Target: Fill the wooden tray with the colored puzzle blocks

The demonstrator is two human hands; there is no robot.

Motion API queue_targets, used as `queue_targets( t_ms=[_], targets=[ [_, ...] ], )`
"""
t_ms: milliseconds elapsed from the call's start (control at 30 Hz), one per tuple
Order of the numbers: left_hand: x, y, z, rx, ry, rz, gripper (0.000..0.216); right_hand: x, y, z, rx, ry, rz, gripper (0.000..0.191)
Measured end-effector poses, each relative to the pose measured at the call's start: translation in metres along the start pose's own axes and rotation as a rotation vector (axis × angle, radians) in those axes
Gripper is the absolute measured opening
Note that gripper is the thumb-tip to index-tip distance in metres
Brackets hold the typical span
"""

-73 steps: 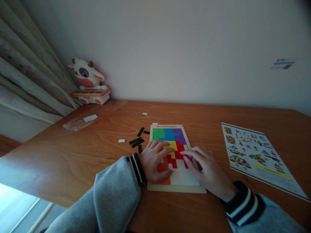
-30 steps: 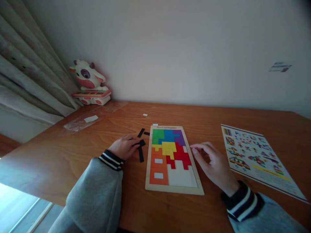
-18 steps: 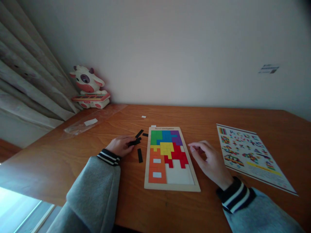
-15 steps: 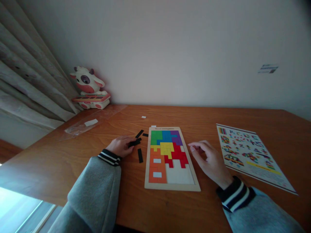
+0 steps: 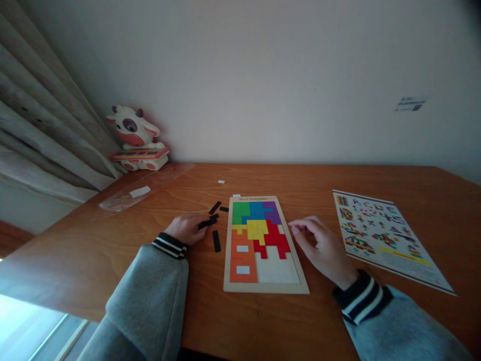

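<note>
My left hand (image 5: 188, 227) is closed, thumb and fingers on a black puzzle piece (image 5: 205, 223) left of the wooden puzzle board (image 5: 266, 288). Several other flat black pieces lie around it, one a plain strip (image 5: 216, 241) nearer the board. Just off the board's right edge, my right hand (image 5: 319, 245) is curled, thumb and index tips close together; nothing shows between them. In the tray sit green, blue, purple, yellow, orange and red (image 5: 278, 239) pieces, two orange ones with white labels. Pale bare wood (image 5: 276, 271) shows at its lower right.
To the right lies a printed pattern sheet (image 5: 383, 235). A crumpled clear plastic bag (image 5: 124, 200) with a white label is at the left, before a toy cow (image 5: 137, 138) with a keyboard. A small white slip (image 5: 221, 182) lies behind the board. Curtain and wall bound the table.
The view has shifted very slightly. Both hands, the black pieces and the board keep about the same places relative to each other.
</note>
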State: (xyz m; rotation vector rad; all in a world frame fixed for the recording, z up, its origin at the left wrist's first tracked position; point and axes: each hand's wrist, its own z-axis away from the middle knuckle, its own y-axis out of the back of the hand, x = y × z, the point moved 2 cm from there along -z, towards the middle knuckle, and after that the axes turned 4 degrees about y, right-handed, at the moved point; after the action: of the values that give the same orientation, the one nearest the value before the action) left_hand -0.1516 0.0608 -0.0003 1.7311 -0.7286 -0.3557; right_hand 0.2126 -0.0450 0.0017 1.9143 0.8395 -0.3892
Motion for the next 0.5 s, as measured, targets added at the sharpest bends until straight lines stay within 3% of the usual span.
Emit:
queue_targets(
  t_ms=[500],
  targets=[
    [0.0056,0.002,0.0005,0.021,0.055,-0.018,0.031,-0.0004,-0.0001,-0.0003,-0.012,0.004,0.015,0.021]
  ],
)
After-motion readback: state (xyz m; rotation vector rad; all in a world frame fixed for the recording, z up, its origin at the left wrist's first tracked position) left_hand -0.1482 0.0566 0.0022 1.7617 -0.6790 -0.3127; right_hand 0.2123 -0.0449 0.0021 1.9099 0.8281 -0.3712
